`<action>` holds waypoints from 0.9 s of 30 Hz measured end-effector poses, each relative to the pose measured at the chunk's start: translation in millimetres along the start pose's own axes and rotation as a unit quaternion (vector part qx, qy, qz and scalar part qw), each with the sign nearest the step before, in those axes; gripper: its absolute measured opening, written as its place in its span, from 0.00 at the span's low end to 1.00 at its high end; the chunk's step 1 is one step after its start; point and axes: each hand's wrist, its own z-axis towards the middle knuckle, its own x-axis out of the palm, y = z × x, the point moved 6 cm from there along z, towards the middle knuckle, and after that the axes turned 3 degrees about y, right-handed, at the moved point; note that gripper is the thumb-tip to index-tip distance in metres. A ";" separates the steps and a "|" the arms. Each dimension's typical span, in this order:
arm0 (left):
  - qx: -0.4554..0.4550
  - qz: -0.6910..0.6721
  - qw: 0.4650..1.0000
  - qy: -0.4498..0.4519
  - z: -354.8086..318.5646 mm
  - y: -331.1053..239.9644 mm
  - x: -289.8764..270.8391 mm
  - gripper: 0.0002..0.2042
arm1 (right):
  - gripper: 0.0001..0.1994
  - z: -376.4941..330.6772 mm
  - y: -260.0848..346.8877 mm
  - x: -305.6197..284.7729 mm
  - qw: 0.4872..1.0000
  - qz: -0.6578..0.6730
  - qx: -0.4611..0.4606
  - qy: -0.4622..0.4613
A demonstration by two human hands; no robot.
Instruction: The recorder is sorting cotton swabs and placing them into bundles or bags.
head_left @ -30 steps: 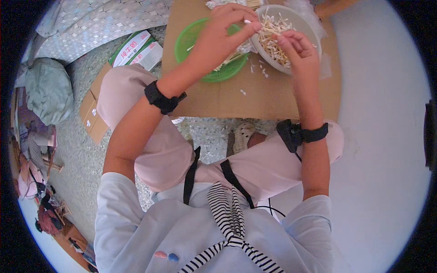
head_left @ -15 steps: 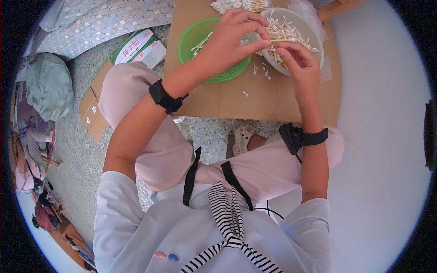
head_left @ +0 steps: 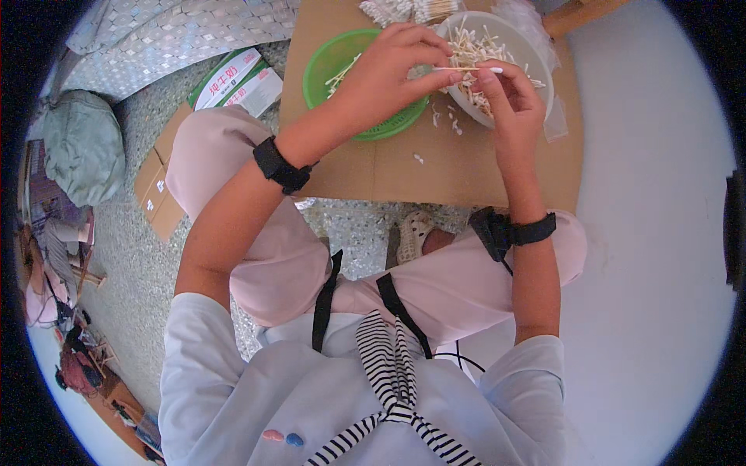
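At one o'clock, the left hand (head_left: 396, 68) and right hand (head_left: 514, 99) pinch one slender, cotton-tipped swab (head_left: 468, 69) near one round bowl (head_left: 538, 53).

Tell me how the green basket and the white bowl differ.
Colour: the green basket is bright green, while the white bowl is off-white. Place: the green basket stands to the left of the white bowl. Cover: the left hand hides much of the green basket, while the right hand hides only part of the white bowl. Both are round, stand on brown cardboard and hold cotton swabs.
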 end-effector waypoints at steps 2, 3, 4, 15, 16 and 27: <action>0.004 0.006 1.000 0.004 -0.5 -0.2 0.2 0.10 | 0.07 -1.1 3.4 0.9 1.000 -0.006 -0.008 0.000; 0.045 0.052 0.997 0.018 -0.4 -4.5 3.0 0.10 | 0.07 -1.9 7.0 4.7 0.999 -0.016 -0.027 0.018; 0.085 0.097 0.991 0.033 -1.1 -8.8 6.3 0.11 | 0.07 -2.4 10.1 8.8 0.998 -0.025 -0.047 0.036; 0.072 0.038 0.997 -0.001 4.1 -8.6 -17.5 0.12 | 0.07 -4.9 6.0 6.8 0.999 0.006 -0.028 -0.042; 0.061 0.040 0.997 0.008 6.8 -8.6 -20.9 0.15 | 0.08 -5.0 2.7 6.8 0.999 -0.011 -0.029 -0.020; 0.093 0.035 0.991 -0.092 10.3 -29.1 -35.4 0.07 | 0.09 -15.4 13.2 39.1 0.948 -0.251 -0.113 0.158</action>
